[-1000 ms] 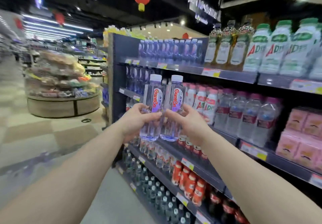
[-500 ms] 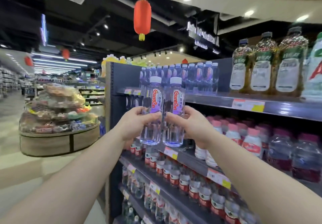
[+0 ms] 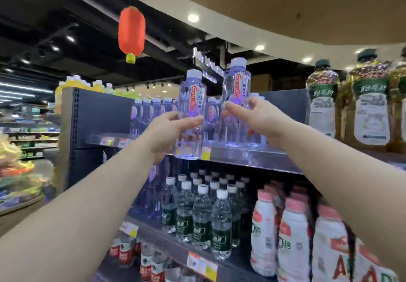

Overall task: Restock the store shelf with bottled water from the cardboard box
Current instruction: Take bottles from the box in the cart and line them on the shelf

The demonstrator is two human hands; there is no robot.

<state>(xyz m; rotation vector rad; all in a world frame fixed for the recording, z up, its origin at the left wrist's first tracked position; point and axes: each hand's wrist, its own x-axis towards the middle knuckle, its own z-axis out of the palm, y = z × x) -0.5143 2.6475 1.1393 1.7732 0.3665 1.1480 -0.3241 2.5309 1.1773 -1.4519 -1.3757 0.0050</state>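
Up at the top shelf (image 3: 252, 157), both hands are each holding one clear water bottle with a pale cap and a red-lettered label. The left hand (image 3: 169, 132) is wrapping the lower half of the left bottle (image 3: 192, 97), thumb lying across the front just under the label and the fingers curling round the far side; the bottle is standing upright above the fist, its base showing below the hand, in front of the shelf's front edge by a yellow price tag (image 3: 206, 152). The right hand (image 3: 261, 119) is pinching the right bottle (image 3: 237, 93) at mid-height, thumb on the near face and fingers behind, so the capped top is rising well above the grip. This bottle is sitting higher and leaning slightly right, with its base over the shelf board; whether it is touching the board I cannot tell. Matching bottles (image 3: 151, 115) are standing in rows behind both. Tall yellow-filled bottles (image 3: 321, 101) are occupying the same shelf to the right, and a red lantern (image 3: 131, 32) is hanging overhead.
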